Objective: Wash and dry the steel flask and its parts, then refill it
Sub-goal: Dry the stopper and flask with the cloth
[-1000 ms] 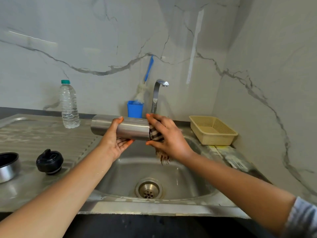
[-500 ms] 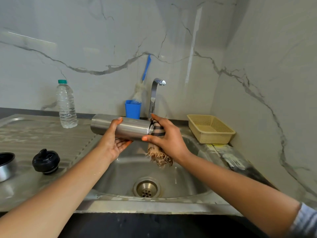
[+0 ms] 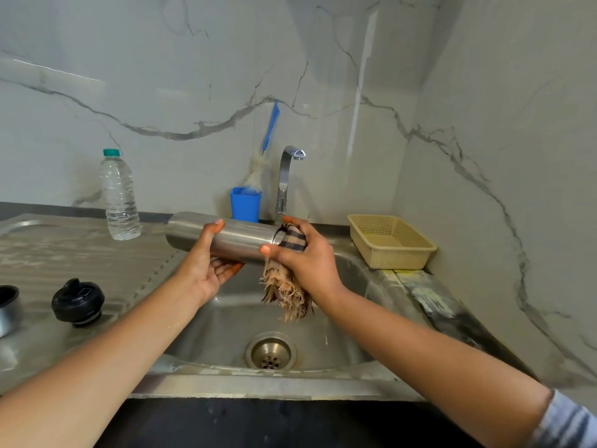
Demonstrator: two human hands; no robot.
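Steel flask [image 3: 232, 240] lies sideways over the sink [image 3: 355, 286]. Left hand [image 3: 206, 273] cups it from below, thumb on top. Right hand [image 3: 310, 260] fingers [image 3: 290, 221] pinch a checked cloth [image 3: 287, 286] against its mouth. Risks — wet steel could slip into the basin, or the frayed end could snag. Tap [image 3: 287, 176] is just behind the mouth and basket [image 3: 391, 244] near right. Open room lies left over the table [image 3: 80, 253] — lid [image 3: 77, 302] well apart.

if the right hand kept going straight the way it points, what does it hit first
Likely the open mouth of the steel flask: the right hand grips the checked cloth against it, while the left hand holds the flask sideways over the sink. How deep the cloth sits is hidden.
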